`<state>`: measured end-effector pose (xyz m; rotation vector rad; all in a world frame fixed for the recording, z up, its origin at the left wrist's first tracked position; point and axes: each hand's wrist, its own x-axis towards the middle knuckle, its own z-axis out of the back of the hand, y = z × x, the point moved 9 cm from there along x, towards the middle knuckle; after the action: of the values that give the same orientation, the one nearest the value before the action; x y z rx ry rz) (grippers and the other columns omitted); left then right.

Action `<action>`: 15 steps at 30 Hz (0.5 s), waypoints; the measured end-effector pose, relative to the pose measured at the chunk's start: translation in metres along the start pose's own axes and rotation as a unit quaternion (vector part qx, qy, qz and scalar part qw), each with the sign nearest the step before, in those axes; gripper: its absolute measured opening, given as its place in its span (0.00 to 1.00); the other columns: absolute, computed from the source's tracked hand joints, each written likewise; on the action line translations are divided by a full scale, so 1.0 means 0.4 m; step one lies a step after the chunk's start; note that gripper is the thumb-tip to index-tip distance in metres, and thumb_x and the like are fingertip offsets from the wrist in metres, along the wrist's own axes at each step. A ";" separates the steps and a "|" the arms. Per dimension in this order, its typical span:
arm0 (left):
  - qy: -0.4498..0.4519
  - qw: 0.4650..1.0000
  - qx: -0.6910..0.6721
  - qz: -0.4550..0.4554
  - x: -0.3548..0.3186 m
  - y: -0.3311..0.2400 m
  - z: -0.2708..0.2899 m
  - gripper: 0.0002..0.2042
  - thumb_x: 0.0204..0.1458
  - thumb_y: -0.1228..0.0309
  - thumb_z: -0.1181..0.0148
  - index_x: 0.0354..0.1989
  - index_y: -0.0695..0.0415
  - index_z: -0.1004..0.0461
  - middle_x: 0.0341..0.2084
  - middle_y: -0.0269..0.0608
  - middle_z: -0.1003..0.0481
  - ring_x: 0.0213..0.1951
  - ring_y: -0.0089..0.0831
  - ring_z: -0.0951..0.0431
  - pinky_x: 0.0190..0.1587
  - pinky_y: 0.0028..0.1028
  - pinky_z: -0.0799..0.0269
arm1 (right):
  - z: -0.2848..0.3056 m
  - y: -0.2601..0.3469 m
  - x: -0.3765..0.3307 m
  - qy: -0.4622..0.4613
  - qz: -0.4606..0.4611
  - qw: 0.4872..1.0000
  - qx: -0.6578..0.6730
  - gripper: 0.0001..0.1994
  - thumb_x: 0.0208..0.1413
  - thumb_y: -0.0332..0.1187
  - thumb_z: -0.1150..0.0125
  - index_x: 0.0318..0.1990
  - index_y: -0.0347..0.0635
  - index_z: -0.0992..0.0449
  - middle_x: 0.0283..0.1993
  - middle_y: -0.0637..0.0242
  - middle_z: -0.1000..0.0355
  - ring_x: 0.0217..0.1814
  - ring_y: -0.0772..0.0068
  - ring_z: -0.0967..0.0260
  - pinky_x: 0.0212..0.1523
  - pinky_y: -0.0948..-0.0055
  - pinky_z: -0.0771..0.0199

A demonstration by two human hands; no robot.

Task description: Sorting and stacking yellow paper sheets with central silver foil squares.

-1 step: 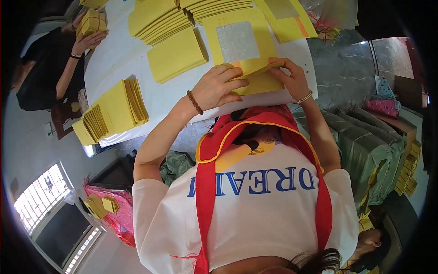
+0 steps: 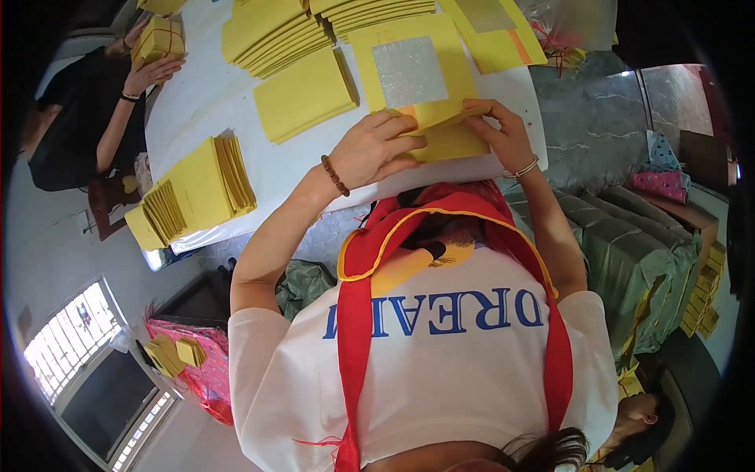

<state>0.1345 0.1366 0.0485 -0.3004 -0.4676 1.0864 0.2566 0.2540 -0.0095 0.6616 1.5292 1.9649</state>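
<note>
I see the left hand [image 2: 376, 149] and right hand [image 2: 503, 135] both pinched shut on a yellow paper sheet [image 2: 440, 118] at the white table [image 2: 236, 102] near edge. Thin, light, floppy, creases easily; best gripped at the edges. Fold state is probably partial, since the fingers hide it.

Small manual paper-processing workshop, not a home or office. Evidence: long white worktable [image 2: 236, 94] loaded edge to edge with fanned stacks of yellow paper sheets [image 2: 283, 39], one sheet with a silver foil square [image 2: 409, 71]. Second person [image 2: 86, 118] at the table's far-left edge handling a tied yellow bundle [image 2: 157, 39]. Wrapped bulk packs [image 2: 637, 252] stacked beside the table's right edge, more yellow bundles in a pink bag [image 2: 197, 370] on the bare concrete floor.
</note>
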 end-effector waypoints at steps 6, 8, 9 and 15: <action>-0.047 0.992 -0.090 0.073 -0.007 0.042 0.024 0.07 0.50 0.76 0.47 0.38 0.59 0.30 0.44 0.45 0.30 0.38 0.41 0.25 0.36 0.31 0.28 | -0.001 -0.044 -0.008 0.033 -0.062 0.984 0.162 0.17 0.49 0.30 0.40 0.48 0.39 0.30 0.43 0.65 0.28 0.47 0.77 0.33 0.48 0.78 0.35; -0.053 0.985 -0.101 0.128 -0.022 0.073 0.011 0.09 0.49 0.75 0.48 0.40 0.57 0.33 0.44 0.43 0.30 0.35 0.40 0.26 0.34 0.32 0.28 | 0.000 0.034 -0.003 0.001 0.037 0.998 0.056 0.20 0.46 0.29 0.38 0.50 0.40 0.31 0.47 0.65 0.31 0.51 0.74 0.35 0.53 0.75 0.38; -0.053 0.985 -0.101 0.128 -0.022 0.072 0.007 0.09 0.49 0.75 0.48 0.40 0.57 0.33 0.44 0.43 0.30 0.35 0.40 0.26 0.34 0.32 0.28 | -0.005 0.024 -0.002 0.000 0.037 0.998 0.056 0.20 0.46 0.29 0.38 0.50 0.40 0.31 0.47 0.65 0.31 0.51 0.74 0.35 0.53 0.75 0.38; -0.111 0.991 -0.025 0.077 -0.019 0.028 0.023 0.15 0.47 0.75 0.45 0.46 0.57 0.34 0.45 0.43 0.30 0.34 0.41 0.26 0.35 0.33 0.29 | -0.011 -0.009 0.005 -0.049 0.018 0.999 0.006 0.22 0.40 0.18 0.43 0.47 0.40 0.31 0.54 0.64 0.35 0.57 0.70 0.39 0.59 0.73 0.45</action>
<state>0.1184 0.1348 0.0496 -0.2642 -0.6801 1.2666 0.2526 0.2530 -0.0140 0.7830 1.4805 1.9224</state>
